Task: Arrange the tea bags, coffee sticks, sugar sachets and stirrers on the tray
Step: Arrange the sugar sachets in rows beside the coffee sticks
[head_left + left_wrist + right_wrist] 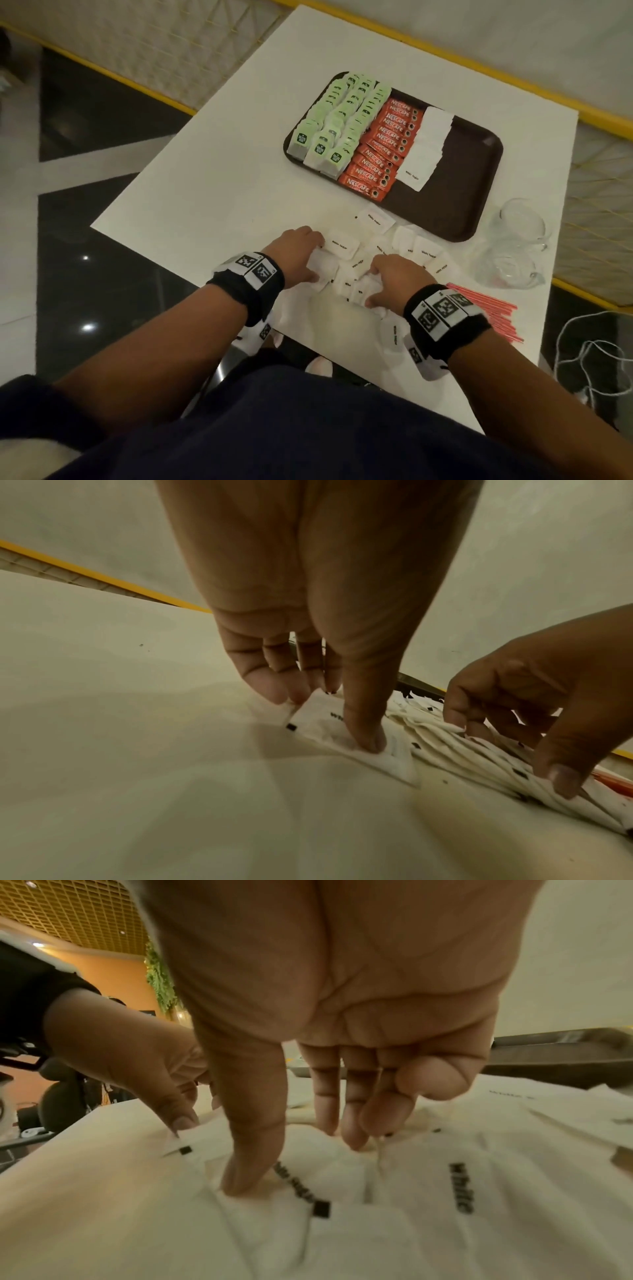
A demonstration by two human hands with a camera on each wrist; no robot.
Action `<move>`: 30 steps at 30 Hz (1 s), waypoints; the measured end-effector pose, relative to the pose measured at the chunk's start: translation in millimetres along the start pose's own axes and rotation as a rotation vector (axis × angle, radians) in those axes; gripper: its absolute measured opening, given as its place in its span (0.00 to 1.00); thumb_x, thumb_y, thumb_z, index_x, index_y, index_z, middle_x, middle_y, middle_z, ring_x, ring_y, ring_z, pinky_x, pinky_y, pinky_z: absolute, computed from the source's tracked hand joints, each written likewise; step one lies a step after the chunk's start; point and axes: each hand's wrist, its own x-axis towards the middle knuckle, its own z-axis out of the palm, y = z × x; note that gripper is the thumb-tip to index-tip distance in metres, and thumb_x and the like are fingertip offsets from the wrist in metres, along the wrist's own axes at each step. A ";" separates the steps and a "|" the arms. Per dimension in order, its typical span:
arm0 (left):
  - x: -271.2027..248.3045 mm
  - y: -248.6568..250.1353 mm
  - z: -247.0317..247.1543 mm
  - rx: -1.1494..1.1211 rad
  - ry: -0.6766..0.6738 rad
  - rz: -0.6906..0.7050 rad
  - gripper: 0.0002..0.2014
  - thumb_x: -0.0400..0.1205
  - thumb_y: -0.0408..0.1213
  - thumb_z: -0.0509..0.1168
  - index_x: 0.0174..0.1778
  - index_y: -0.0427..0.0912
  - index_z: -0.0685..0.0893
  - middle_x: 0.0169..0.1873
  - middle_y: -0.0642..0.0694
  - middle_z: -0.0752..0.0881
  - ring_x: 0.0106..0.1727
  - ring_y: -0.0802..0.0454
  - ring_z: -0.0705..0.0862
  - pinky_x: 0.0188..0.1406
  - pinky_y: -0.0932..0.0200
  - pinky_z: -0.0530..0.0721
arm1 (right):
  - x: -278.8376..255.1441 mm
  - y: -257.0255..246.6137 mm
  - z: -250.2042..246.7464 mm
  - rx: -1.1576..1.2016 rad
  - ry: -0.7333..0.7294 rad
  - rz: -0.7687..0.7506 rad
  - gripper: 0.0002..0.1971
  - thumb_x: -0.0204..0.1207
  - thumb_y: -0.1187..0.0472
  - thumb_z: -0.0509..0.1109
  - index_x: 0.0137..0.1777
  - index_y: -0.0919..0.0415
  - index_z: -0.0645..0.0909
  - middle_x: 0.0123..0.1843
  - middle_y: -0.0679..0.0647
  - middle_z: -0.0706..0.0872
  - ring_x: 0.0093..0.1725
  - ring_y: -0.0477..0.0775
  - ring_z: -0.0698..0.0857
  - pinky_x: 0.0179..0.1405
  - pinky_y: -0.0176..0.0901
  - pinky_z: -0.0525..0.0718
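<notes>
A brown tray holds green tea bags, orange coffee sticks and a column of white sugar sachets. More sugar sachets lie in a loose pile on the white table in front of the tray. My left hand pinches the left end of this pile, thumb on top of a sachet. My right hand grips the pile's right end, thumb and fingertips pressed into the sachets. Red stirrers lie right of my right wrist.
Two clear glass jugs stand at the table's right edge, beside the tray. Single sachets lie scattered between the pile and the tray. The table's near edge runs just under my wrists. The right part of the tray is bare.
</notes>
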 end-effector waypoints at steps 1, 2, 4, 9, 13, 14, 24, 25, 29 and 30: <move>0.5 0.7 -0.2 0.007 -0.005 -0.008 0.31 0.74 0.43 0.77 0.71 0.46 0.75 0.64 0.46 0.78 0.64 0.45 0.77 0.62 0.50 0.78 | -1.0 -0.5 1.7 0.011 0.015 0.006 0.26 0.69 0.48 0.80 0.63 0.52 0.75 0.58 0.50 0.80 0.53 0.52 0.79 0.49 0.43 0.76; 0.6 1.3 -0.1 0.010 -0.006 -0.015 0.31 0.73 0.43 0.78 0.71 0.46 0.75 0.64 0.46 0.79 0.64 0.44 0.78 0.62 0.50 0.78 | -1.5 -0.9 3.0 0.019 0.025 0.005 0.26 0.69 0.48 0.80 0.64 0.52 0.76 0.58 0.51 0.80 0.54 0.52 0.80 0.49 0.43 0.75; 1.1 3.0 -0.1 0.017 0.003 -0.025 0.30 0.73 0.43 0.78 0.70 0.46 0.75 0.64 0.46 0.80 0.63 0.45 0.78 0.61 0.50 0.79 | -1.6 -0.9 5.8 0.019 0.037 -0.006 0.24 0.70 0.48 0.79 0.64 0.51 0.77 0.59 0.51 0.80 0.56 0.54 0.81 0.51 0.45 0.77; 1.5 5.5 -0.8 0.041 0.007 -0.071 0.28 0.73 0.44 0.78 0.66 0.46 0.77 0.62 0.47 0.82 0.61 0.44 0.79 0.58 0.51 0.79 | -3.0 -1.7 9.8 0.037 0.057 0.003 0.23 0.69 0.49 0.79 0.63 0.48 0.78 0.61 0.52 0.80 0.59 0.55 0.79 0.59 0.51 0.81; 3.1 8.3 -3.9 0.126 -0.025 -0.091 0.23 0.74 0.48 0.77 0.62 0.46 0.81 0.61 0.45 0.82 0.62 0.44 0.79 0.61 0.50 0.79 | -4.2 -3.0 11.9 0.096 0.087 0.004 0.29 0.68 0.52 0.80 0.69 0.46 0.76 0.63 0.52 0.76 0.64 0.56 0.77 0.63 0.53 0.80; 4.0 9.6 -4.7 0.157 -0.038 -0.091 0.22 0.75 0.48 0.76 0.61 0.46 0.82 0.61 0.45 0.81 0.62 0.43 0.79 0.61 0.50 0.79 | -3.9 -3.8 12.8 0.091 0.085 -0.003 0.29 0.68 0.52 0.80 0.69 0.46 0.77 0.63 0.52 0.76 0.64 0.57 0.77 0.63 0.53 0.80; 4.0 16.9 -4.3 0.068 -0.068 -0.130 0.21 0.75 0.41 0.76 0.60 0.43 0.76 0.58 0.45 0.83 0.56 0.44 0.82 0.55 0.50 0.81 | -2.3 -11.4 14.1 0.114 0.061 0.018 0.18 0.66 0.57 0.77 0.54 0.49 0.75 0.54 0.49 0.79 0.55 0.56 0.79 0.54 0.52 0.83; 3.1 16.5 -3.8 0.053 -0.060 -0.138 0.22 0.75 0.41 0.76 0.61 0.44 0.76 0.59 0.46 0.83 0.57 0.44 0.82 0.56 0.49 0.81 | -2.7 -11.6 15.2 0.132 0.064 0.020 0.18 0.66 0.58 0.76 0.53 0.49 0.74 0.53 0.50 0.80 0.52 0.56 0.79 0.51 0.51 0.83; 1.1 13.1 -2.1 0.014 -0.051 -0.167 0.20 0.75 0.42 0.77 0.60 0.44 0.79 0.59 0.47 0.83 0.60 0.46 0.81 0.60 0.51 0.80 | -6.2 -8.7 16.3 0.224 0.097 0.010 0.17 0.68 0.61 0.74 0.53 0.45 0.74 0.53 0.50 0.83 0.51 0.55 0.82 0.45 0.44 0.80; 1.0 11.9 -2.2 -0.004 -0.053 -0.171 0.20 0.75 0.42 0.77 0.60 0.44 0.80 0.59 0.48 0.82 0.61 0.46 0.81 0.60 0.53 0.79 | -6.9 -7.4 14.8 0.238 0.103 0.001 0.17 0.68 0.61 0.75 0.54 0.45 0.76 0.54 0.49 0.84 0.53 0.54 0.83 0.48 0.45 0.81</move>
